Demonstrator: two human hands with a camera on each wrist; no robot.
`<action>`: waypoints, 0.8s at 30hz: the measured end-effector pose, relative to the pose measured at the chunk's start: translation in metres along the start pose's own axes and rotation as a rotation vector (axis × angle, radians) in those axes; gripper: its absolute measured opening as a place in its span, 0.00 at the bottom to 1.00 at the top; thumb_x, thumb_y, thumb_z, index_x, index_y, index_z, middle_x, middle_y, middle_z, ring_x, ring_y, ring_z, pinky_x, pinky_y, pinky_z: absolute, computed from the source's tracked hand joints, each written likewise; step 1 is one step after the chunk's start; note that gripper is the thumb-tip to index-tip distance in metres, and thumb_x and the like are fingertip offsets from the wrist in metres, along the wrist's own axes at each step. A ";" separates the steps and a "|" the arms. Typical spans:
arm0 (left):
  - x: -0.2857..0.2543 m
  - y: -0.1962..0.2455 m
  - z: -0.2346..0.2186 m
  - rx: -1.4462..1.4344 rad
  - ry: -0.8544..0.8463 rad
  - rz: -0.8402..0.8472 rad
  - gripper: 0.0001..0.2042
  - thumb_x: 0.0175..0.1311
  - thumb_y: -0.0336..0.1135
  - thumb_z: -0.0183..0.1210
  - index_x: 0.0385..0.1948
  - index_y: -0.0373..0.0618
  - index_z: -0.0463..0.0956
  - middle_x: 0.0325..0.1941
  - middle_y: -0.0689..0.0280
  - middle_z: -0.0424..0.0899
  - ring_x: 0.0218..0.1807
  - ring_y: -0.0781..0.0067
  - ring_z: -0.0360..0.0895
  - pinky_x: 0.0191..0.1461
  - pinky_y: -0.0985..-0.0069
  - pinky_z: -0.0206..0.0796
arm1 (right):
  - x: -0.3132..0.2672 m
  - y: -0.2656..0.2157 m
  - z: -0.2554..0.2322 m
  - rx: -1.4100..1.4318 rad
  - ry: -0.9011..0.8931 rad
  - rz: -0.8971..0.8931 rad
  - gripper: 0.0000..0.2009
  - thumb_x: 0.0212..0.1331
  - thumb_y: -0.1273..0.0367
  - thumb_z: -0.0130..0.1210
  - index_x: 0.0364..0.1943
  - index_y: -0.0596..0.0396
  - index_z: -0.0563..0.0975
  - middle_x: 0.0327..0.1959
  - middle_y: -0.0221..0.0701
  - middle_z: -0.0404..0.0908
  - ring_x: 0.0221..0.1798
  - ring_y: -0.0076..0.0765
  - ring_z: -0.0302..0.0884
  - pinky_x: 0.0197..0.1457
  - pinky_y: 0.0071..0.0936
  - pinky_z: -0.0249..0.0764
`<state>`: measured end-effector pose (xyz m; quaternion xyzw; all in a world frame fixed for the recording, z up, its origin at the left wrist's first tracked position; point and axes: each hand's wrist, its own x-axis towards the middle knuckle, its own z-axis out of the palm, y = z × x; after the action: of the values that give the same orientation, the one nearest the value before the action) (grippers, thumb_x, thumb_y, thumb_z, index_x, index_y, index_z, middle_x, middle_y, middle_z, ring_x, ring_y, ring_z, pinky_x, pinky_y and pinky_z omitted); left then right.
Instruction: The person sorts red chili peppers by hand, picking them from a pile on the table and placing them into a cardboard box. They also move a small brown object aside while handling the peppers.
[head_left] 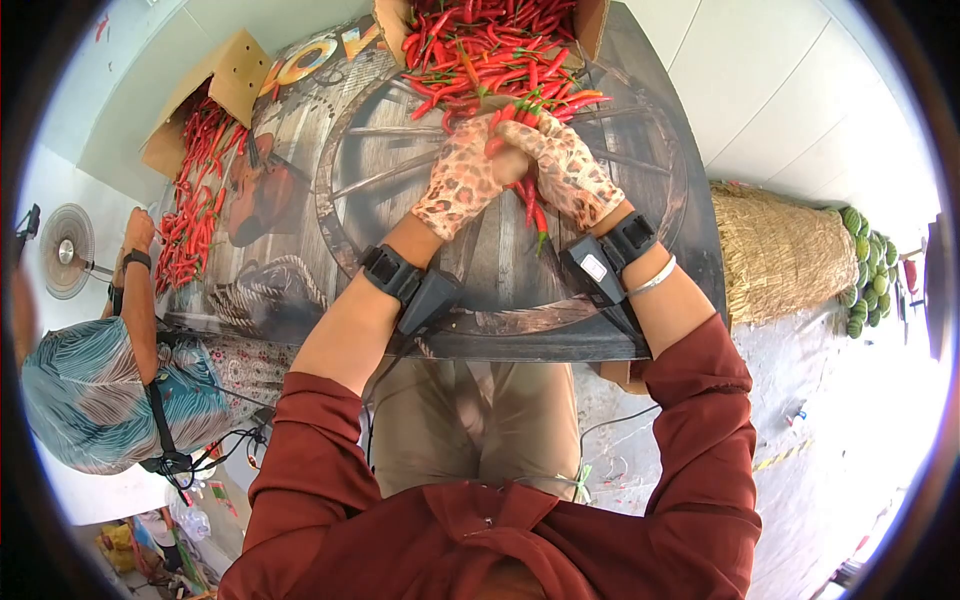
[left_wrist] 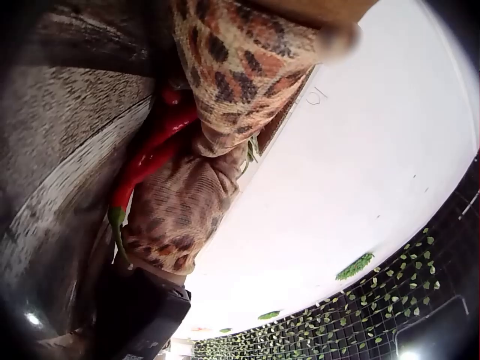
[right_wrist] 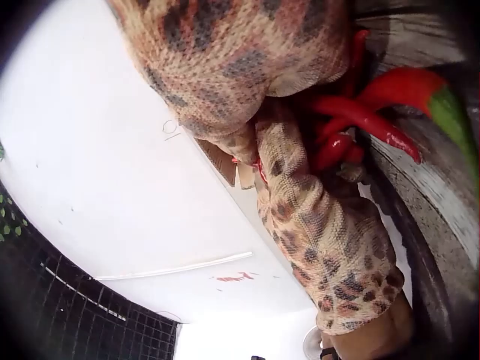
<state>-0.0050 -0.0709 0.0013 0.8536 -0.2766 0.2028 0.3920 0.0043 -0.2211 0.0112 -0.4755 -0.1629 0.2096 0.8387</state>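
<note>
Both hands wear leopard-print gloves and meet over the table, close in front of a heap of red chili peppers (head_left: 490,65). My left hand (head_left: 465,180) and my right hand (head_left: 565,165) grip a small bunch of chili peppers (head_left: 531,198) between them. Some green stems stick up above the fingers, while a few chilies hang out below the palms. In the left wrist view a long red chili (left_wrist: 146,161) points down past the right glove (left_wrist: 180,202). From the right wrist, several chilies (right_wrist: 360,116) poke out beside the left glove (right_wrist: 322,232); most fingertips are hidden.
An open cardboard box (head_left: 392,25) at the back spills the heap onto the wood-patterned table (head_left: 390,215). Another box (head_left: 240,80) with chilies (head_left: 195,215) lies at the left, near another person (head_left: 125,385). Straw-coloured matting (head_left: 780,250) and green melons (head_left: 875,265) are at right.
</note>
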 end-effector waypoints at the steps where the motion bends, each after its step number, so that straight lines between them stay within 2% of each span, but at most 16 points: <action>1: 0.001 0.007 -0.003 -0.083 -0.044 -0.116 0.20 0.58 0.36 0.61 0.51 0.40 0.71 0.44 0.63 0.80 0.44 0.75 0.77 0.45 0.77 0.71 | 0.001 0.001 0.000 0.005 0.042 -0.017 0.11 0.60 0.72 0.54 0.46 0.60 0.74 0.39 0.32 0.79 0.41 0.27 0.78 0.45 0.24 0.75; 2: 0.011 0.024 -0.005 -0.163 -0.093 -0.249 0.20 0.58 0.37 0.61 0.51 0.40 0.71 0.43 0.63 0.80 0.44 0.75 0.78 0.45 0.76 0.72 | -0.001 -0.013 -0.001 0.021 0.083 -0.020 0.11 0.60 0.71 0.53 0.45 0.60 0.75 0.38 0.32 0.80 0.41 0.26 0.78 0.45 0.23 0.75; 6: 0.003 0.020 -0.008 -0.137 -0.119 -0.244 0.19 0.58 0.36 0.60 0.50 0.40 0.71 0.42 0.63 0.80 0.42 0.75 0.78 0.40 0.77 0.73 | 0.000 0.000 -0.003 -0.016 0.093 -0.038 0.10 0.61 0.71 0.53 0.44 0.61 0.75 0.38 0.32 0.80 0.42 0.25 0.78 0.45 0.23 0.74; 8: 0.002 0.023 -0.010 -0.434 -0.162 -0.512 0.20 0.59 0.36 0.60 0.52 0.40 0.70 0.43 0.62 0.79 0.41 0.75 0.78 0.36 0.79 0.73 | -0.003 -0.003 0.002 0.035 0.043 0.010 0.11 0.60 0.70 0.54 0.45 0.62 0.75 0.41 0.32 0.80 0.44 0.25 0.77 0.47 0.23 0.74; 9: 0.008 0.030 -0.008 -0.435 -0.164 -0.527 0.20 0.59 0.36 0.60 0.52 0.40 0.70 0.43 0.62 0.79 0.41 0.75 0.78 0.36 0.79 0.73 | -0.007 -0.015 0.002 0.043 0.045 0.024 0.11 0.60 0.70 0.54 0.45 0.62 0.75 0.41 0.32 0.80 0.44 0.25 0.77 0.47 0.23 0.74; 11: 0.003 0.015 -0.003 -0.104 -0.126 -0.222 0.21 0.59 0.35 0.60 0.54 0.41 0.68 0.44 0.61 0.78 0.41 0.75 0.78 0.33 0.81 0.73 | -0.009 -0.014 0.004 -0.055 0.013 -0.017 0.12 0.60 0.71 0.55 0.46 0.62 0.75 0.42 0.32 0.80 0.45 0.25 0.77 0.48 0.23 0.74; 15: -0.003 0.004 0.000 -0.138 -0.115 -0.262 0.22 0.60 0.35 0.59 0.55 0.41 0.66 0.46 0.60 0.77 0.40 0.75 0.79 0.33 0.81 0.73 | -0.003 -0.002 -0.003 -0.044 0.052 -0.027 0.12 0.60 0.71 0.53 0.47 0.62 0.75 0.42 0.32 0.80 0.45 0.26 0.77 0.48 0.22 0.73; 17: 0.002 0.013 0.000 0.032 -0.054 -0.119 0.22 0.60 0.35 0.59 0.55 0.40 0.67 0.47 0.59 0.77 0.42 0.73 0.78 0.37 0.78 0.73 | 0.006 0.006 -0.028 -0.746 -0.024 -0.429 0.12 0.62 0.71 0.52 0.47 0.62 0.75 0.42 0.34 0.80 0.45 0.27 0.77 0.48 0.23 0.74; 18: 0.001 0.015 -0.001 0.030 -0.054 -0.118 0.22 0.60 0.35 0.59 0.55 0.40 0.67 0.47 0.59 0.77 0.42 0.73 0.78 0.37 0.78 0.73 | 0.003 0.004 -0.023 -0.747 -0.023 -0.428 0.12 0.62 0.71 0.52 0.47 0.62 0.75 0.42 0.34 0.80 0.45 0.27 0.77 0.48 0.23 0.74; 20: -0.001 0.016 -0.005 -0.078 -0.076 -0.173 0.23 0.58 0.49 0.57 0.52 0.46 0.72 0.50 0.52 0.76 0.54 0.52 0.71 0.57 0.62 0.63 | -0.001 -0.003 -0.007 -0.143 0.010 -0.072 0.12 0.62 0.71 0.51 0.48 0.62 0.75 0.44 0.35 0.79 0.46 0.29 0.77 0.49 0.25 0.74; 22: -0.002 0.012 -0.004 -0.107 -0.105 -0.233 0.23 0.58 0.49 0.57 0.52 0.46 0.72 0.50 0.52 0.75 0.55 0.52 0.71 0.57 0.62 0.63 | -0.001 0.001 -0.009 -0.100 0.058 -0.110 0.13 0.62 0.71 0.50 0.48 0.62 0.75 0.44 0.35 0.79 0.46 0.29 0.77 0.50 0.25 0.74; 23: 0.007 0.024 -0.003 -0.133 -0.136 -0.311 0.24 0.58 0.49 0.57 0.52 0.45 0.72 0.50 0.51 0.75 0.55 0.51 0.71 0.58 0.62 0.62 | -0.005 -0.013 -0.011 -0.049 0.103 -0.132 0.13 0.62 0.70 0.50 0.48 0.62 0.75 0.45 0.36 0.79 0.47 0.30 0.77 0.50 0.26 0.73; 24: 0.007 0.020 0.000 -0.132 -0.139 -0.312 0.24 0.58 0.49 0.57 0.52 0.45 0.72 0.50 0.51 0.75 0.55 0.51 0.71 0.58 0.62 0.62 | -0.006 -0.015 -0.009 -0.046 0.104 -0.131 0.13 0.62 0.70 0.50 0.48 0.62 0.75 0.45 0.36 0.79 0.47 0.30 0.77 0.50 0.26 0.73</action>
<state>-0.0126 -0.0837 0.0168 0.8706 -0.1797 0.0616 0.4538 0.0059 -0.2377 0.0190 -0.4933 -0.1547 0.1255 0.8467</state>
